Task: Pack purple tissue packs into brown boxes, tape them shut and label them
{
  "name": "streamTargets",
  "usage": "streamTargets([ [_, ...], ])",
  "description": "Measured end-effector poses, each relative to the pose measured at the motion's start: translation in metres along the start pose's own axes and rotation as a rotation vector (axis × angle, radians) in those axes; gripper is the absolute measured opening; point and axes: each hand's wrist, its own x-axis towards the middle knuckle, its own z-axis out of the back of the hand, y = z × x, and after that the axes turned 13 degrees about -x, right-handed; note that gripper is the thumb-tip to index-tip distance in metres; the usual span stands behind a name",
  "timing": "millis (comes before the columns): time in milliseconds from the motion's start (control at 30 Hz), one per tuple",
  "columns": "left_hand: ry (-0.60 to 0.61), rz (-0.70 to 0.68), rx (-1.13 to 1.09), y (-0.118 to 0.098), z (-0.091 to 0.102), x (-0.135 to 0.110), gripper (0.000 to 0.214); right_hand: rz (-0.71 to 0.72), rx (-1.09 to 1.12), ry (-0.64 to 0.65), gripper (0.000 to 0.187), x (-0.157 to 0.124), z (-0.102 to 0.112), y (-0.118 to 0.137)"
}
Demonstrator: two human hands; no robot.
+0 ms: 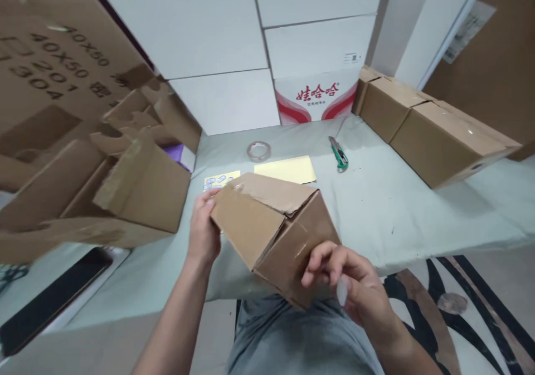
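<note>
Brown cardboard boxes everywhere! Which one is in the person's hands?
The small brown cardboard box, tilted: the left hand grips it, the right hand touches it. The others sit on the pale green table.

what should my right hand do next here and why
Probably close the right hand onto the cardboard box at its near corner: it hangs tilted, gripped only at its left end by the left hand, while the right fingertips merely touch it.

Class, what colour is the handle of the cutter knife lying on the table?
Green; the cutter knife shows best in the head view.
</note>
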Motion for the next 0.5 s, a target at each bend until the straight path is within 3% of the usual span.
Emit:
streamTargets([
  [133, 0.058, 0.118, -0.074, 0.0, -0.015, 0.025, 0.023, 0.005, -0.219, 0.052, 0.009, 0.007, -0.013, 0.019],
  [233, 0.102, 0.213, -0.132, 0.005, -0.022, 0.04, 0.027, 0.016, -0.609, 0.027, 0.01, 0.019, -0.014, 0.033],
  [367, 0.168, 0.322, -0.193, 0.017, -0.024, 0.055, 0.035, 0.127, -1.093, -0.013, 0.018, 0.037, -0.022, 0.053],
  [500, 0.202, 0.356, -0.226, 0.029, -0.025, 0.064, 0.036, 0.266, -1.328, -0.001, 0.019, 0.051, -0.039, 0.061],
])
